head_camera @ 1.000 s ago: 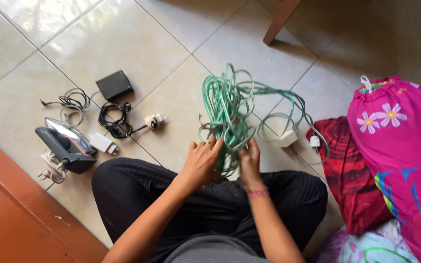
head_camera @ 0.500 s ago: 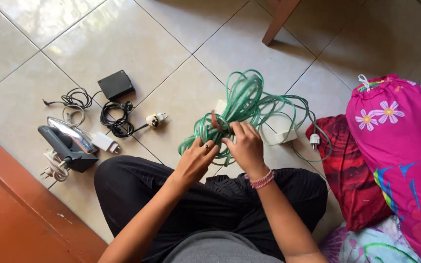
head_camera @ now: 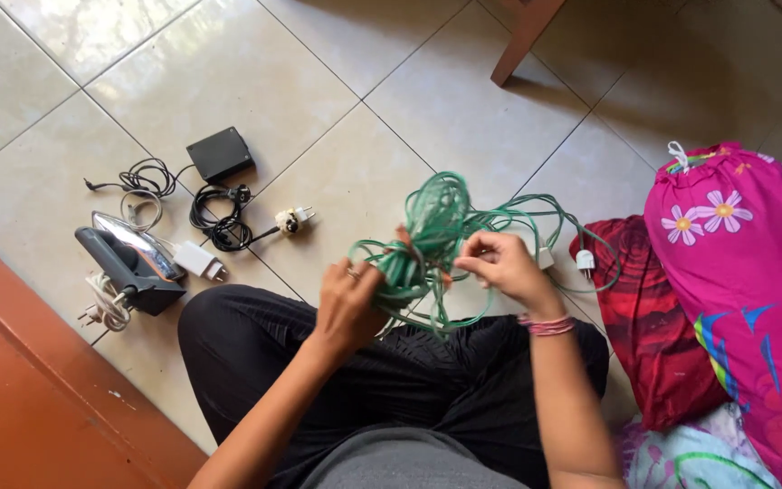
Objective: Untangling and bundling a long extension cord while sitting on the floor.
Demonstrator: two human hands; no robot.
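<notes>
Left hand [head_camera: 348, 303] clenched around tangled green plastic cable bundle [head_camera: 432, 231], right hand [head_camera: 504, 267] pinching its strands at three o'clock, black iron [head_camera: 128, 263] at nine o'clock

The left hand [head_camera: 348, 303] grips a bundle of green cable [head_camera: 429, 237] over the lap; the right hand [head_camera: 502, 265] pinches a strand beside it; loose loops trail to a white plug [head_camera: 585, 262] on the tiled floor [head_camera: 337, 118]; an iron [head_camera: 128, 263], a black box [head_camera: 220, 154] and black cords [head_camera: 219, 222] lie to the left.
</notes>
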